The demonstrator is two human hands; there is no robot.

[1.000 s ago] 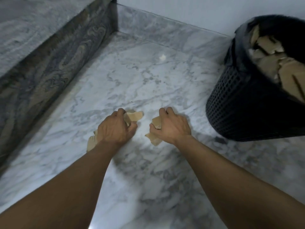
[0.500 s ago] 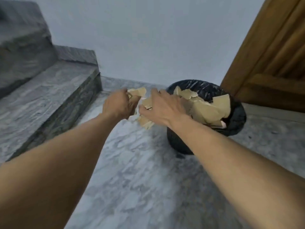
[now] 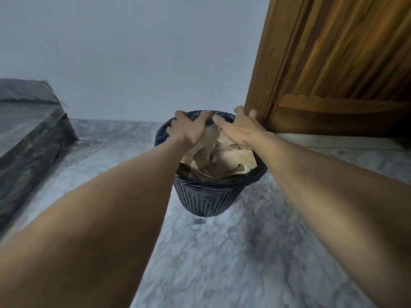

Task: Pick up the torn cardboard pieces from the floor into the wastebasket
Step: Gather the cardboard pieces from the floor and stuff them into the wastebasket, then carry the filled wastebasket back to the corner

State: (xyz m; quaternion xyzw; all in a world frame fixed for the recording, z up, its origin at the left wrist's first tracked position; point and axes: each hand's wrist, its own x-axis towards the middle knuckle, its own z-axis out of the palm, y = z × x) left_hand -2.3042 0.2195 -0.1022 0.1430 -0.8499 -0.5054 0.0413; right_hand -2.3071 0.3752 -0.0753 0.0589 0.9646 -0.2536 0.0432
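Left hand (image 3: pixel 189 131) and right hand (image 3: pixel 243 130) now above black mesh plastic wastebasket (image 3: pixel 204 201); fingers (image 3: pixel 222 123) spread, no longer pinching. Torn brown cardboard pieces (image 3: pixel 233 157) directly below fingers, inside basket. None visible on grey marble floor (image 3: pixel 211 263): pickup likely complete.

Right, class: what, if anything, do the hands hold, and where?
Nothing. The left hand and right hand are spread open over the wastebasket; the cardboard pieces lie loose in it.

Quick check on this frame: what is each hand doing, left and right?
Left hand: open, spread over the wastebasket, apparently holding nothing.
Right hand: open, fingers straight, holding nothing, above the cardboard pieces.
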